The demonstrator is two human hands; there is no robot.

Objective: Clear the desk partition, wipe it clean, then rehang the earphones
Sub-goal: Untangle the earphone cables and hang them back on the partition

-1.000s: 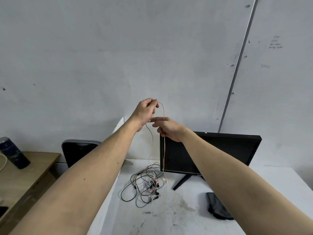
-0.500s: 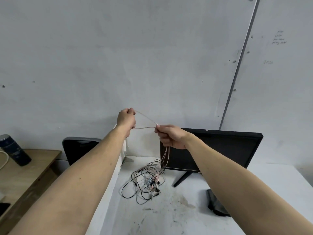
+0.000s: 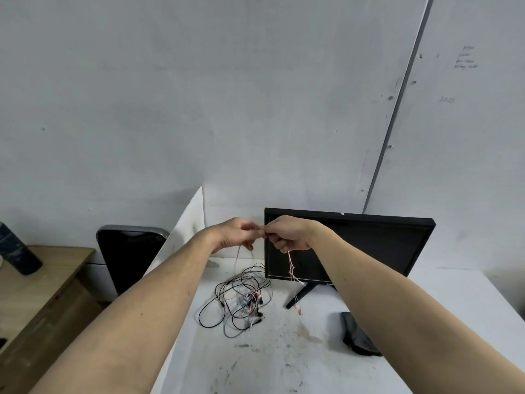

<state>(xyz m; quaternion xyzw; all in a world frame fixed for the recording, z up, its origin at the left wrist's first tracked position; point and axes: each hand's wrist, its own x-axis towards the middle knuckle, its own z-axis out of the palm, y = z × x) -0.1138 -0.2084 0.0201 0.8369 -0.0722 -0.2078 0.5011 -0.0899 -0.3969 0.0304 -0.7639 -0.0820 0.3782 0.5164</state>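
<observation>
Both hands meet in front of the monitor, above the white desk. My left hand (image 3: pixel 237 234) and my right hand (image 3: pixel 287 233) each pinch the thin pink earphone cable (image 3: pixel 291 265) at nearly the same spot. Its strands dangle from my right hand down to an earbud near the monitor foot, and a loop hangs under my left hand. A tangle of black, grey and pink earphone cables (image 3: pixel 241 300) lies on the desk below. The white desk partition (image 3: pixel 184 223) rises along the desk's left edge, its top bare.
A black monitor (image 3: pixel 369 245) stands at the back of the stained white desk (image 3: pixel 270 359). A dark grey cloth (image 3: pixel 355 336) lies at the right. A black chair back (image 3: pixel 127 251) is behind the partition. A wooden table (image 3: pixel 34 285) with a dark cup (image 3: pixel 17 251) is at the left.
My hands have lowered and come together; the left hand moved right toward the right hand, so the stretched span of pink cable between them has closed up.
</observation>
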